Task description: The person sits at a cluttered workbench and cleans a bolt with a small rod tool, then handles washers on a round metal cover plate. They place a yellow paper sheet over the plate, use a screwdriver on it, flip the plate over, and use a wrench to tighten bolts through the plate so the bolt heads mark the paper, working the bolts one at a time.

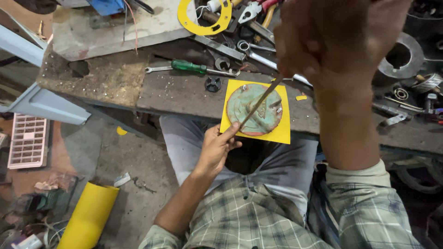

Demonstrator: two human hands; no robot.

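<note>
Steel-grey table (pixel 184 92) carries our work: a yellow square sheet (pixel 282 131) at its near edge, with a round green plate (pixel 251 108) on top. Our right hand (pixel 337 41) is clenched around a thin rod (pixel 260 102) slanting across the plate, while our left hand's (pixel 216 150) fingers (pixel 229 132) pinch its lower end.

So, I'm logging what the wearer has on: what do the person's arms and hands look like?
Both hands, the left hand and right hand, are bare, with no gloves. The forearms are uncovered; a green-and-grey plaid shirt has its sleeves rolled up.
</note>
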